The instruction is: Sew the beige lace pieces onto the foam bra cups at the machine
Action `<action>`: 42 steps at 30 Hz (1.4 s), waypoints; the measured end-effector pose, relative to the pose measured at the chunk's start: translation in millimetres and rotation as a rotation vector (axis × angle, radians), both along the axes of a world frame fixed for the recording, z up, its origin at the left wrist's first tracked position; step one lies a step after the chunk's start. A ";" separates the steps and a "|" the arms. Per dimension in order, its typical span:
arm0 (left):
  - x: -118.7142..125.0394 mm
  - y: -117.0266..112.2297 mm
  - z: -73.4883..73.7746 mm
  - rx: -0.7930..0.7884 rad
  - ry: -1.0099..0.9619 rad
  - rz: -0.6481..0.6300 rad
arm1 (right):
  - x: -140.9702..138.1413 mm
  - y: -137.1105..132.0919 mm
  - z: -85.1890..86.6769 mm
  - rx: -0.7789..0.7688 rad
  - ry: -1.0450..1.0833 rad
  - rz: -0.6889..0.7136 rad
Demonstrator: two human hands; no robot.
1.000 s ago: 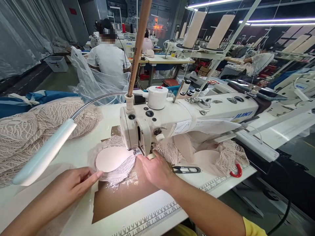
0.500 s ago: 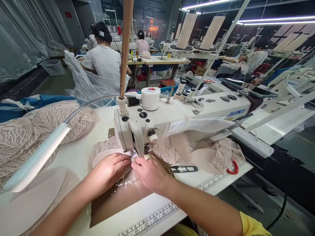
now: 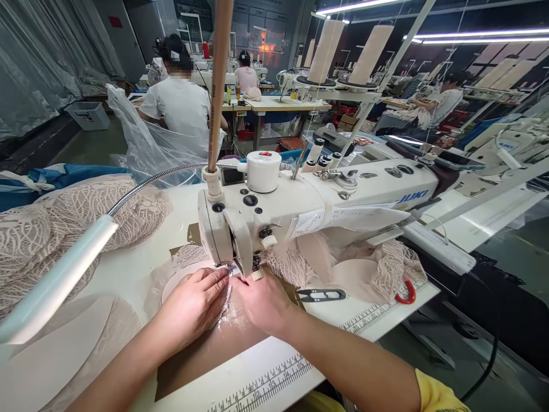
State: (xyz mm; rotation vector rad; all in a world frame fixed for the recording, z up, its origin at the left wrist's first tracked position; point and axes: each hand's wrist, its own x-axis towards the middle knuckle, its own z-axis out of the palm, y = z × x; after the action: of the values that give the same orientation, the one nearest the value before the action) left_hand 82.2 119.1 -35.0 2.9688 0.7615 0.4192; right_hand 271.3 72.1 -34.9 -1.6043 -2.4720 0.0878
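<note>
Moved since 1.0 s ago: left hand (image 3: 195, 303), rightward, beneath sewing machine (image 3: 278, 206). Lace-edged pad (image 3: 175, 278): left of lower centre, partly under left hand; likely light, soft; hold flat near edges. Left fingers together, right hand (image 3: 263, 303) curled; whether either pinches, cannot tell.

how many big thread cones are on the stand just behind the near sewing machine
2: the left cone, on the side nearer the brown pole, and the right cone beside it. Both show clearly; background cones, some possibly hidden, are not counted.

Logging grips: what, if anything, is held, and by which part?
The left hand lies over the right edge of the beige, rounded lace piece; whether either hand grips it is hidden.
</note>
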 end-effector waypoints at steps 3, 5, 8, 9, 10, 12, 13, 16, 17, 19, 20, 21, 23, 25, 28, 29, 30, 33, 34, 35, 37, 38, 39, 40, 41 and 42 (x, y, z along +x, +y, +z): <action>-2.6 -0.9 1.0 -0.041 -0.004 0.010 | 1.9 0.3 -0.5 0.017 0.005 -0.023; -6.1 -2.0 2.6 -0.082 -0.024 0.016 | 4.7 -0.7 -1.5 0.030 0.016 -0.016; -12.4 -4.1 5.5 -0.142 -0.084 0.018 | 9.7 -3.1 -3.4 0.048 0.049 0.005; -14.3 -4.8 6.3 -0.161 -0.109 0.012 | 11.3 -3.9 -4.1 0.054 0.066 0.013; -15.9 -5.5 6.9 -0.177 -0.129 0.004 | 12.6 -4.6 -4.8 0.061 0.087 0.024; -18.0 -6.7 7.1 -0.197 -0.147 -0.019 | 14.6 -5.7 -6.5 0.076 0.137 0.054; -18.6 -7.2 6.8 -0.199 -0.143 -0.031 | 15.2 -6.0 -7.4 0.081 0.162 0.071; -18.5 -8.2 4.4 -0.169 -0.102 -0.058 | 16.2 -6.2 -9.4 0.087 0.219 0.109; -18.0 -8.5 3.6 -0.155 -0.085 -0.060 | 16.3 -6.0 -9.8 0.086 0.229 0.118; -16.8 -9.1 2.4 -0.134 -0.060 -0.050 | 16.5 -5.6 -9.8 0.085 0.238 0.132; -16.2 -9.4 2.1 -0.127 -0.053 -0.043 | 16.7 -5.5 -9.5 0.083 0.239 0.138; -15.6 -9.8 2.1 -0.124 -0.048 -0.035 | 16.8 -5.6 -9.0 0.077 0.238 0.142; -14.9 -10.7 2.8 -0.128 -0.046 -0.029 | 17.0 -6.3 -7.7 0.062 0.237 0.147; -14.6 -11.7 3.9 -0.132 -0.047 -0.036 | 16.7 -7.5 -6.1 0.045 0.233 0.163; -14.3 -12.7 5.5 -0.115 -0.041 -0.045 | 14.4 -9.7 -3.8 0.012 0.201 0.213; -14.1 -12.7 5.9 -0.111 -0.038 -0.043 | 13.2 -10.4 -3.3 -0.003 0.176 0.222; -13.7 -12.6 5.9 -0.111 -0.034 -0.041 | 11.9 -10.9 -3.0 -0.016 0.148 0.226; -11.9 -11.1 3.7 -0.100 -0.006 -0.048 | 8.5 -11.8 -3.0 -0.031 0.079 0.226; -11.1 -10.2 2.2 -0.080 0.005 -0.052 | 7.8 -11.9 -3.1 -0.029 0.066 0.227; -10.3 -9.2 0.4 -0.052 0.017 -0.053 | 7.2 -12.1 -3.0 -0.026 0.057 0.227; -8.7 -7.1 -3.4 0.004 0.037 -0.042 | 6.5 -12.4 -2.5 -0.026 0.039 0.225; -8.0 -6.1 -5.1 0.025 0.047 -0.033 | 6.3 -12.6 -2.0 -0.029 0.031 0.220; -7.5 -5.2 -6.6 0.040 0.057 -0.024 | 6.2 -12.9 -1.4 -0.032 0.023 0.214; -7.3 -4.3 -7.8 0.049 0.066 -0.018 | 6.0 -13.1 -0.9 -0.033 0.015 0.207; -7.2 -3.6 -8.8 0.051 0.074 -0.014 | 5.9 -13.3 -0.5 -0.032 0.007 0.201; -7.4 -3.1 -9.4 0.051 0.079 -0.013 | 5.8 -13.4 -0.2 -0.029 0.001 0.194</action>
State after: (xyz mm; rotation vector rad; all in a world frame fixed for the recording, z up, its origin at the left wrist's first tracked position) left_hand 74.8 116.0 -44.4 3.0528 0.7486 0.3275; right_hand 277.2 58.7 -35.1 -1.3695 -2.6307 0.1531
